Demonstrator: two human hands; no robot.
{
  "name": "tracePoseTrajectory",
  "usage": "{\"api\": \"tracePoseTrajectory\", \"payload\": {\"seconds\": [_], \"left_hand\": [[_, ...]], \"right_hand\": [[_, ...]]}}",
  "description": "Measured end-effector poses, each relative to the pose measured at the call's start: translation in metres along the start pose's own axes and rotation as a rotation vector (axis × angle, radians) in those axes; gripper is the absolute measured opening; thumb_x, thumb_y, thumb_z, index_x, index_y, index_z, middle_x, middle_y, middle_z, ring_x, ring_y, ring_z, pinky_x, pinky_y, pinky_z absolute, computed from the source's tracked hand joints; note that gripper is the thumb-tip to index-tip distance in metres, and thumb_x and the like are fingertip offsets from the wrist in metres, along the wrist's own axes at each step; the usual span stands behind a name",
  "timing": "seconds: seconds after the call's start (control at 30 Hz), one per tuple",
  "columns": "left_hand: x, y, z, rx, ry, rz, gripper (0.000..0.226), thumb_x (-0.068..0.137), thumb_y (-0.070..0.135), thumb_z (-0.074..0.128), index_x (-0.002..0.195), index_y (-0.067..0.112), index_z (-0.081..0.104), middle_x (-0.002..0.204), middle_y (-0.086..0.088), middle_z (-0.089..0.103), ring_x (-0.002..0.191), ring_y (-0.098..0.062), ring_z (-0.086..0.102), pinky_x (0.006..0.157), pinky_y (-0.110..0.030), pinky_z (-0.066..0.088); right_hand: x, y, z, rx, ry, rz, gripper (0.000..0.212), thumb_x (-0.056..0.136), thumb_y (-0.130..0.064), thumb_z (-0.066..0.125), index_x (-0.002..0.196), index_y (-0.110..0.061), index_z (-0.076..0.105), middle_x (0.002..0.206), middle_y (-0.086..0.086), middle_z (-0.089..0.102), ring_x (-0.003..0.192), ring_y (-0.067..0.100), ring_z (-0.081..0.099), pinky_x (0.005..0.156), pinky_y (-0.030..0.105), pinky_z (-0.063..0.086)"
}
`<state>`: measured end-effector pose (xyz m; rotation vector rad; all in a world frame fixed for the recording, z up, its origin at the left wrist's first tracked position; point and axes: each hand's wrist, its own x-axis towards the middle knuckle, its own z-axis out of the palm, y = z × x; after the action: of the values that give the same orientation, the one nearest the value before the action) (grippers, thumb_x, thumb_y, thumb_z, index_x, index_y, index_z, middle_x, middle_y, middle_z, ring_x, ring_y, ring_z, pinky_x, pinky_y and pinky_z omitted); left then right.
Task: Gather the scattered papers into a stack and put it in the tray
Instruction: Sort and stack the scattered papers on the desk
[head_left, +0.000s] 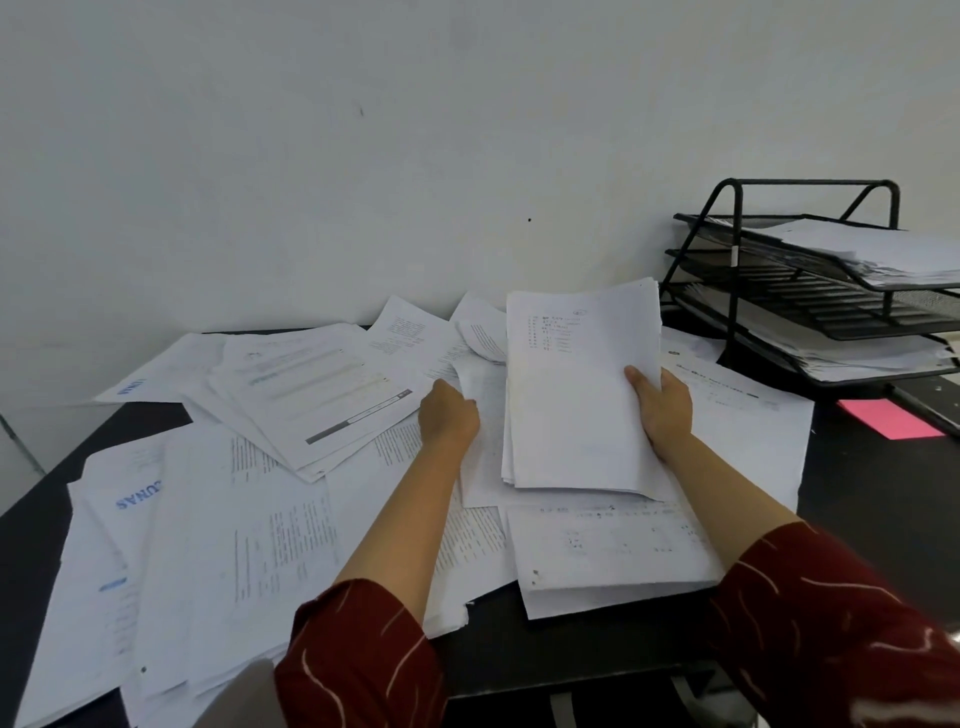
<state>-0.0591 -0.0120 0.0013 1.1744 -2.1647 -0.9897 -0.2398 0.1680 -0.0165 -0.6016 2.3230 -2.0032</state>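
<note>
Several white printed papers lie scattered over a dark desk. My right hand grips a gathered stack of sheets by its right edge and holds it lifted above the desk. My left hand pinches the edge of a loose sheet just left of the stack. A thick pile of papers lies under the lifted stack. The black wire tray rack stands at the far right with three tiers, and papers lie in its tiers.
A pink sheet lies on the desk right of the papers, below the rack. A pale wall rises directly behind the desk. The desk's front edge runs between my red patterned sleeves.
</note>
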Motion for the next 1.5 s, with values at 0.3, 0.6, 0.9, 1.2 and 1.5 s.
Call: {"api": "tracePoseTrajectory", "payload": {"seconds": [0.3, 0.6, 0.9, 1.2, 1.5], "left_hand": [[0.004, -0.022, -0.063, -0.239, 0.257, -0.085, 0.024, 0.097, 0.006, 0.046, 0.119, -0.002, 0.046, 0.124, -0.02, 0.055, 0.112, -0.031, 0.054, 0.078, -0.027, 0.037], [0.018, -0.086, -0.111, 0.267, 0.372, -0.327, 0.033, 0.094, 0.025, 0.052, 0.119, 0.003, 0.05, 0.128, -0.021, 0.046, 0.121, -0.036, 0.041, 0.097, -0.038, 0.035], [0.028, -0.09, -0.106, 0.276, 0.305, -0.394, 0.028, 0.087, 0.019, 0.063, 0.11, 0.005, 0.056, 0.133, -0.023, 0.033, 0.116, -0.035, 0.038, 0.099, -0.033, 0.036], [0.021, -0.102, -0.093, 0.198, 0.441, -0.105, 0.027, 0.089, 0.001, 0.058, 0.115, -0.002, 0.05, 0.144, -0.022, 0.022, 0.123, -0.033, 0.031, 0.104, -0.036, 0.035], [0.031, -0.094, -0.121, 0.182, 0.318, -0.383, 0.088, 0.079, 0.023, 0.077, 0.141, -0.009, 0.023, 0.135, -0.023, 0.041, 0.119, -0.029, 0.047, 0.094, -0.029, 0.044]], "right_hand": [[-0.001, -0.013, 0.014, -0.155, -0.098, -0.012, 0.022, 0.095, -0.035, 0.054, 0.098, -0.015, 0.061, 0.09, -0.001, 0.061, 0.087, 0.023, 0.057, 0.074, 0.029, 0.039], [-0.013, -0.035, 0.084, -0.172, -0.247, -0.017, 0.034, 0.095, -0.036, 0.054, 0.116, -0.009, 0.061, 0.098, 0.002, 0.06, 0.088, 0.022, 0.055, 0.077, 0.03, 0.039], [-0.027, -0.021, 0.099, -0.168, -0.229, -0.035, 0.032, 0.094, -0.041, 0.053, 0.11, -0.016, 0.062, 0.097, 0.0, 0.064, 0.09, 0.021, 0.059, 0.075, 0.03, 0.042], [-0.024, -0.018, 0.101, -0.206, -0.216, -0.046, 0.038, 0.094, -0.043, 0.052, 0.114, -0.012, 0.061, 0.098, 0.001, 0.062, 0.091, 0.023, 0.058, 0.077, 0.032, 0.043], [-0.027, -0.019, 0.101, -0.202, -0.222, -0.048, 0.039, 0.094, -0.044, 0.052, 0.116, -0.013, 0.062, 0.1, 0.001, 0.064, 0.093, 0.022, 0.059, 0.078, 0.032, 0.044]]}}
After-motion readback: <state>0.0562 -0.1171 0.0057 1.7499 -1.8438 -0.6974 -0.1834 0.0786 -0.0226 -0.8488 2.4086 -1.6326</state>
